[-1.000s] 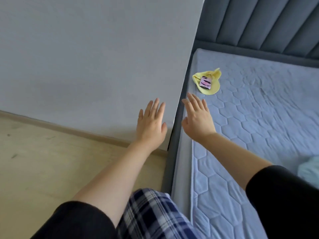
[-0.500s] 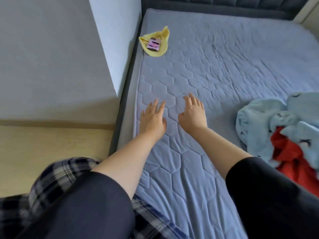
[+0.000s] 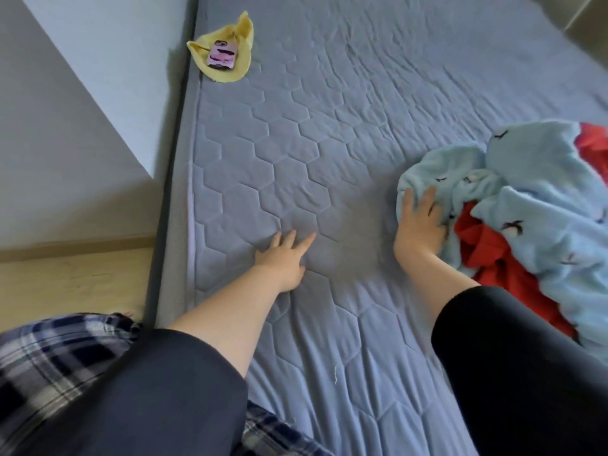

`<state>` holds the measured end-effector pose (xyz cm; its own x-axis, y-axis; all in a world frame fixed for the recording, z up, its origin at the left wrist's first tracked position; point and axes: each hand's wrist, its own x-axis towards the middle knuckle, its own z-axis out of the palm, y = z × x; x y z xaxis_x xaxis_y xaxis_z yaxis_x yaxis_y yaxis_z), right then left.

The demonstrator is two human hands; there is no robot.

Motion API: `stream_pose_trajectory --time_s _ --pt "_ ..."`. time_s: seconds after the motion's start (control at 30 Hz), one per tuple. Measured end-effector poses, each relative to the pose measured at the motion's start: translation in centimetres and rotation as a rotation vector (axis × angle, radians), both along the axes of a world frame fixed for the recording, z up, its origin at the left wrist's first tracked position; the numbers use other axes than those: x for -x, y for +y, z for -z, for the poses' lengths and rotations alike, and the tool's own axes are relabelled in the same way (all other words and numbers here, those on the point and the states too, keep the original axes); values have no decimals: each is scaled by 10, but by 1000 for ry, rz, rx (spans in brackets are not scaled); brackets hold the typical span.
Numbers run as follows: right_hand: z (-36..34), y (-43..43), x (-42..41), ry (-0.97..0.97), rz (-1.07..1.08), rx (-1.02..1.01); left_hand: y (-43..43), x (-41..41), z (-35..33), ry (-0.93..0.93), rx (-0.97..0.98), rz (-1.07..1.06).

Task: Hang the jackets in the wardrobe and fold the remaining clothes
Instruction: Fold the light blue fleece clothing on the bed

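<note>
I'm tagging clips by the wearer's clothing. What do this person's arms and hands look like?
The left sleeve and right sleeve are plain, dark, almost black, leaving the forearms bare. The left hand and right hand are bare: no gloves, rings, watch or bracelet visible. Navy-and-white plaid trousers show at the lower left.

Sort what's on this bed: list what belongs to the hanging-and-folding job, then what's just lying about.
For the job:
- blue fleece garment, crumpled
- red garment, tangled in with it
- right hand, resting on the blue fleece
- left hand, fingers spread over the mattress

Lying about:
- yellow cloth at the far edge
- pink phone on top of it
</note>
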<state>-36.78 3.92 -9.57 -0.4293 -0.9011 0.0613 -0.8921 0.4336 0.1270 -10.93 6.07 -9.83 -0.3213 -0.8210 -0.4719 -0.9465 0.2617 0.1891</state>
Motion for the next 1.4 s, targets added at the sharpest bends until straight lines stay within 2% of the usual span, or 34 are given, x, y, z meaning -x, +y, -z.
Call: stream_pose_trajectory --time_s 0.1,0.2,0.37,0.47,0.53,0.6,0.67,0.73,0.77,0.8,0.83,0.9,0.97,1.1,1.17,1.23,1.33,1.4 --pt "-7 -8 9 -57 -4 0 -1 -3 5 11 -17 16" --pt "-21 -21 1 -219 18 33 -2 -10 10 150 -33 -28" --pt "-57 -20 -45 -519 -4 126 -3 -49 11 595 -74 -370" --pt "-85 -15 -87 -618 -204 225 -2 -69 6 918 -166 -706" --pt "-102 -9 -120 -687 -347 350 -3 -82 -1 1195 -332 -958" --pt "-113 0 -154 -812 -467 487 -5 -96 -10 1398 -459 -1098" --pt "-113 7 -186 -928 -633 442 -8 -110 -17 1523 -456 -1202" --pt "-108 13 -214 -921 -778 61 -7 -118 -23 1576 -404 -1255" --pt "-102 15 -225 -826 -819 -158 -6 -119 -24 1586 -389 -1257" --pt "-98 18 -233 -677 -847 -267 -4 -120 -26 1589 -381 -1248" --pt "-94 20 -240 -515 -864 -254 -2 -121 -27 1586 -377 -1231" --pt "-97 23 -245 -241 -835 -47 1 -123 -30 1567 -388 -1182" --pt "-102 19 -239 -111 -701 77 5 -122 -33 1515 -443 -1105" --pt "-108 8 -199 -44 -360 -148 11 -111 -35 1400 -552 -926" --pt "-108 6 -181 -99 -266 -210 12 -105 -36 1396 -569 -872" --pt "-106 4 -173 -244 -261 -207 13 -102 -38 1408 -568 -846" --pt "-114 5 -182 -650 -276 -40 15 -103 -39 1451 -571 -889" --pt "-131 6 -200 -866 -355 168 13 -106 -38 1539 -568 -966"
